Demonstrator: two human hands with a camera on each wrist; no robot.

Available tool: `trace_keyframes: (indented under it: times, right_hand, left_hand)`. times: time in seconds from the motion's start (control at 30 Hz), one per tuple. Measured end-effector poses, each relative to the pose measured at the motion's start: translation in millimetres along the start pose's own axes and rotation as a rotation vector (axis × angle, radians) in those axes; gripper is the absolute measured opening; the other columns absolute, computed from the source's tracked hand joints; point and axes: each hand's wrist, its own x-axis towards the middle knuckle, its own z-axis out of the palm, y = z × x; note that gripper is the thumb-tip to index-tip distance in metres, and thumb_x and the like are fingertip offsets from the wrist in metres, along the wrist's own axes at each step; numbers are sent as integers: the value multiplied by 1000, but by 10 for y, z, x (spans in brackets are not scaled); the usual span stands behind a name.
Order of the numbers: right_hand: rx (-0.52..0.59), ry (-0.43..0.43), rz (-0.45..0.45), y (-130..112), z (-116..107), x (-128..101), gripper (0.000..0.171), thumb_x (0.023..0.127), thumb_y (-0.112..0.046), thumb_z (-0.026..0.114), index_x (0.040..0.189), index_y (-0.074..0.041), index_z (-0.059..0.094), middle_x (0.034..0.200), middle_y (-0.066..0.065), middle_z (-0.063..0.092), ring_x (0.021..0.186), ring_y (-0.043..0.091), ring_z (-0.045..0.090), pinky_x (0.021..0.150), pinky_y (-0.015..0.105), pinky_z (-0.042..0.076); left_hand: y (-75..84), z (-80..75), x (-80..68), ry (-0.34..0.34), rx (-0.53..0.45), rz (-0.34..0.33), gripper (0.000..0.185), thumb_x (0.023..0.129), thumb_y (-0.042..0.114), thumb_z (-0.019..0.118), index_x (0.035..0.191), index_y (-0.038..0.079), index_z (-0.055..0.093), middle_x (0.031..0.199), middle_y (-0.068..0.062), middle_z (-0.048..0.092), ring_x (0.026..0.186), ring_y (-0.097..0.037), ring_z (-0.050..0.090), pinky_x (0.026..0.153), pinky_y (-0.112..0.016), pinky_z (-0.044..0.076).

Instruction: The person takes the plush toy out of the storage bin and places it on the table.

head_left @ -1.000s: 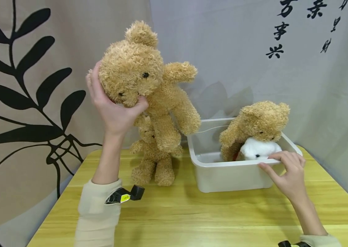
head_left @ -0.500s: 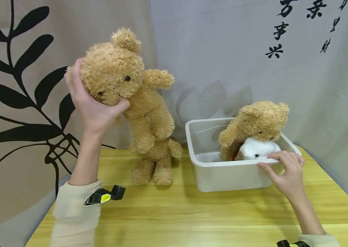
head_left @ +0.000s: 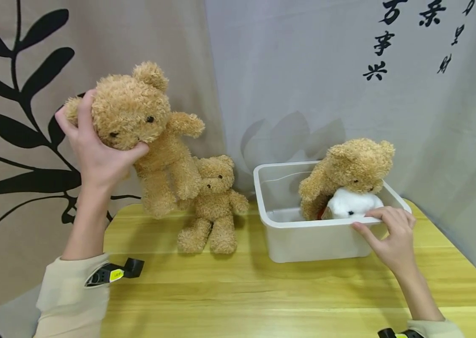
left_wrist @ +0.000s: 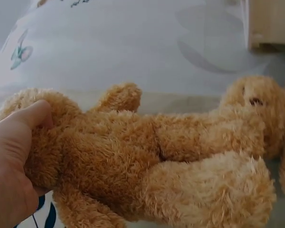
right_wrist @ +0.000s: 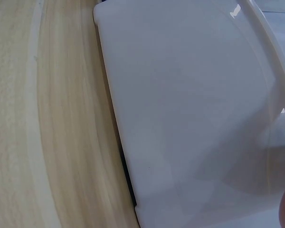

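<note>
My left hand (head_left: 98,150) grips a large tan teddy bear (head_left: 132,112) by the head, thumb across its muzzle. The bear hangs tilted above the table, its legs beside a smaller teddy bear (head_left: 214,202) that sits upright at the back. In the left wrist view the held bear's body (left_wrist: 109,152) stretches sideways from the hand. At the front right rim of a white plastic bin (head_left: 318,241), my right hand (head_left: 394,239) pinches the edge between thumb and fingers. Inside the bin a tan teddy bear (head_left: 360,162) leans over a white plush toy (head_left: 354,205).
The wooden table (head_left: 238,291) stretches in front of the bin and the sitting bear. Behind it hang grey and beige curtains (head_left: 272,65), printed with black leaves at left and writing at right.
My left hand has carried the large bear left and down, away from in front of the smaller bear, whose head and body now show. The right hand has stayed on the bin's rim.
</note>
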Motion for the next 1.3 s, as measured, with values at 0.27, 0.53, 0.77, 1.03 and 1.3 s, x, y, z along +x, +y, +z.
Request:
trace_keyframes:
  times: [0.27,0.53,0.77,1.03,1.3]
  right_hand:
    - [-9,9,1,11,-17,-19,68,83,-67,69,85,1,68,84,12,66,99,-6,45,104,29,18]
    - [-12,10,-6,6,-8,-21,68,84,-66,69,85,2,69,84,13,66,99,-6,45,104,29,19]
    - [-12,11,-4,-5,-12,-8,68,84,-66,69,84,2,68,84,13,66,100,-6,45,104,30,19]
    - [-14,13,-15,3,11,-15,67,84,-66,70,84,2,68,83,13,66,99,-6,46,104,30,19]
    - [-18,13,-13,-19,8,1,67,84,-65,69,84,1,67,83,11,66,99,-7,46,105,30,19]
  left_hand:
    - [-220,-66,-57,-96,48,-131,94,60,9,90,144,29,55,142,-3,29,127,-10,29,111,-40,31]
    - [-607,-159,-154,-238,160,-295,94,67,9,87,150,31,49,148,-13,35,134,-30,34,109,-54,35]
    - [-984,-223,-296,-361,219,-322,96,72,9,86,155,22,40,140,-27,36,128,-44,36,102,-67,35]
    - [-1257,-241,-404,-491,250,-377,100,74,3,85,157,17,32,148,-31,23,128,-51,34,98,-72,35]
    - [-1378,-219,-432,-576,259,-375,100,78,1,82,160,12,25,149,-34,24,126,-57,34,95,-74,36]
